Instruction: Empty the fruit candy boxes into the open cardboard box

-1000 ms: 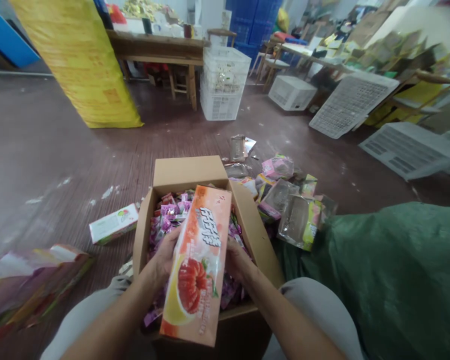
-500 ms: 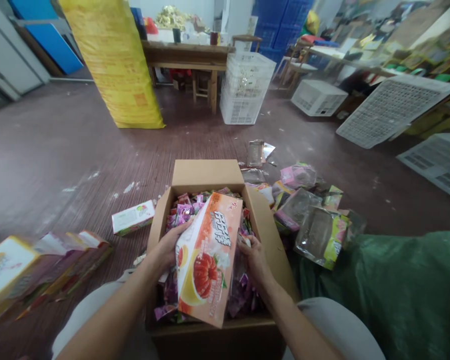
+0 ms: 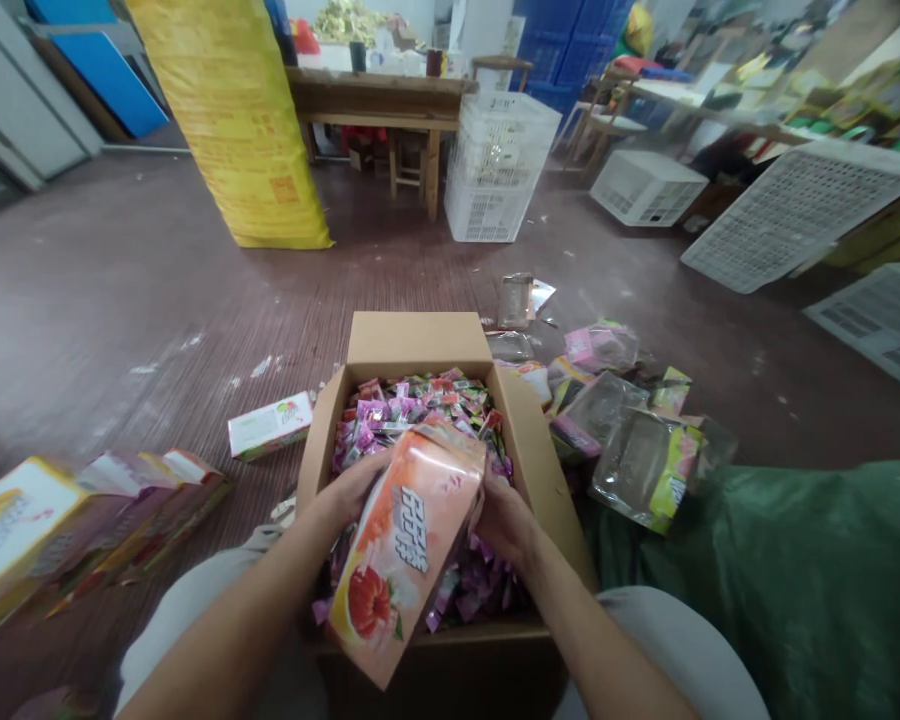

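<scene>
An orange candy box (image 3: 412, 540) with a grapefruit picture is held tilted over an open cardboard carton (image 3: 540, 480). My left hand (image 3: 360, 485) grips its left side, the fingers partly hidden behind it. On the opposite side, near the upper end, my right hand (image 3: 504, 515) is closed on the box, its fingertips out of sight. Small purple, pink and green wrapped sweets (image 3: 397, 405) fill the carton beneath. The carton stands between my knees with its far flap raised.
Left of the carton lie a white box (image 3: 270, 425) and a row of colourful boxes (image 3: 30, 520). To the right are torn clear packages (image 3: 630, 460) and a green sack (image 3: 787, 560). Further off stand a yellow sack (image 3: 247, 140), white crates (image 3: 495, 170) and a wooden table (image 3: 382, 100).
The orange box has come lower and toward me, its upper end now tipped so the end face shows. My right hand has moved from pinching its edge to lying along its side.
</scene>
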A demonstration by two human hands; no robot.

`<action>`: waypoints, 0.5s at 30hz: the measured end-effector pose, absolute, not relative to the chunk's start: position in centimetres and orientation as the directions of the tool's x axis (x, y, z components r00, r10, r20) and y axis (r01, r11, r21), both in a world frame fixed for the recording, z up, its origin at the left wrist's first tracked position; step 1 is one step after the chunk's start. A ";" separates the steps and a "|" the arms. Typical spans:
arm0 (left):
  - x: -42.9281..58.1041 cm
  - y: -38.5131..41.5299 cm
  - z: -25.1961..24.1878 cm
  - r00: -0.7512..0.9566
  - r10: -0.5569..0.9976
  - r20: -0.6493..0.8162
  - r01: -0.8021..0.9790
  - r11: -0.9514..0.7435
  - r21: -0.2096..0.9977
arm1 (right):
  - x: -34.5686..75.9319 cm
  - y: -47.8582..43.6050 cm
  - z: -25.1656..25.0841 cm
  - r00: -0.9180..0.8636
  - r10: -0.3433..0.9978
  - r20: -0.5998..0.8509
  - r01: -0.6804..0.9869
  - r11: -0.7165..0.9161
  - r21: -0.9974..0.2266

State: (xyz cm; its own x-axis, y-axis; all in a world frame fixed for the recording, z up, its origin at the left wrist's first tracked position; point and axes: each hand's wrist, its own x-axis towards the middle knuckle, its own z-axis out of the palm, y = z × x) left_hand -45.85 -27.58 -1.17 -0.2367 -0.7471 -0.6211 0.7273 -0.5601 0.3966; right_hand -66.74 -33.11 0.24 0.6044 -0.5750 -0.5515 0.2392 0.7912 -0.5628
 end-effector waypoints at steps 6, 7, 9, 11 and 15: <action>-45.0 -28.7 -1.0 -0.086 -0.703 -0.706 0.712 -0.539 0.451 | -67.1 -34.4 -0.9 0.324 -0.791 -0.519 0.401 0.612 -0.682; -44.9 -28.7 -0.9 -0.064 -0.704 -0.707 0.708 -0.532 0.465 | -67.2 -34.5 -1.0 0.280 -0.816 -0.507 0.412 0.578 -0.704; -44.6 -28.7 -0.9 -0.042 -0.694 -0.719 0.698 -0.535 0.476 | -67.5 -34.4 -1.2 0.237 -0.837 -0.493 0.414 0.546 -0.729; -44.4 -28.6 -1.0 -0.034 -0.660 -0.750 0.691 -0.558 0.460 | -67.7 -34.0 -1.4 0.230 -0.839 -0.493 0.402 0.543 -0.737; -44.2 -28.4 -1.8 -0.038 -0.616 -0.787 0.699 -0.579 0.420 | -68.1 -33.2 -2.1 0.184 -0.830 -0.526 0.408 0.551 -0.728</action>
State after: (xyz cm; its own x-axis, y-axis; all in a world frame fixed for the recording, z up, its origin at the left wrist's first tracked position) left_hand -44.24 -28.35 -1.75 -0.0376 -0.6159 -0.7869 0.6990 -0.5790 0.4197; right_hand -68.10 -33.16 -2.14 0.1838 -0.8303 -0.5261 0.4082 0.5514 -0.7276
